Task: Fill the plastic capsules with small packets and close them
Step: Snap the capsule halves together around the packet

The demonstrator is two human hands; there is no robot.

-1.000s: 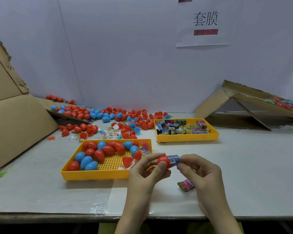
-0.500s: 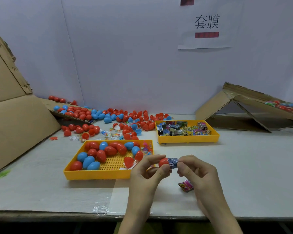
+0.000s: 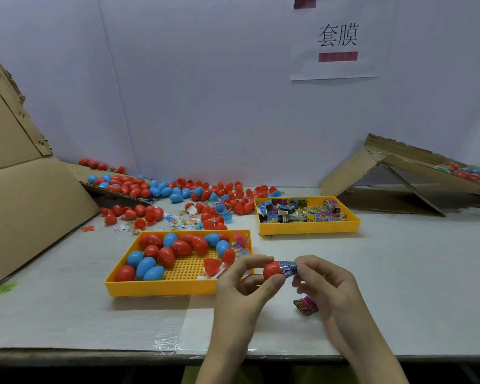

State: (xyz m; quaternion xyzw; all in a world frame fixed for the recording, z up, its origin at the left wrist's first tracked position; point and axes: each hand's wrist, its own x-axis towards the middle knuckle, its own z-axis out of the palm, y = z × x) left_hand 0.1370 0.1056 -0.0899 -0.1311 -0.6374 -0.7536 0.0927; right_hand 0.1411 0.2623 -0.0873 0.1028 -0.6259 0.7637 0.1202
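We see our left grip point(image 3: 241, 289) closed on a red capsule half point(image 3: 272, 272), pinching it between thumb and fingertips. Our right grip point(image 3: 330, 286) is closed on a blue packet point(image 3: 288, 268), pinched at its right end. The packet's left end meets the capsule's open mouth; we cannot tell how far in it sits. Both are held up off the bench point(image 3: 413, 273), between the two grips.

A pink packet point(image 3: 305, 306) lies on the bench just under our right grip. The near tray point(image 3: 161, 290) sits just left of our left grip, its right edge behind the fingers. It holds closed red and blue capsules along its left and back sides. The far tray point(image 3: 308, 229), full of packets, stands beyond the grips, apart from the near tray. Loose capsules point(image 3: 205, 195) crowd the back left of the bench. Cardboard point(image 3: 25, 203) walls the left edge, and a cardboard ramp point(image 3: 385, 173) stands back right. To the right of the grips the bench is open out to its front edge.
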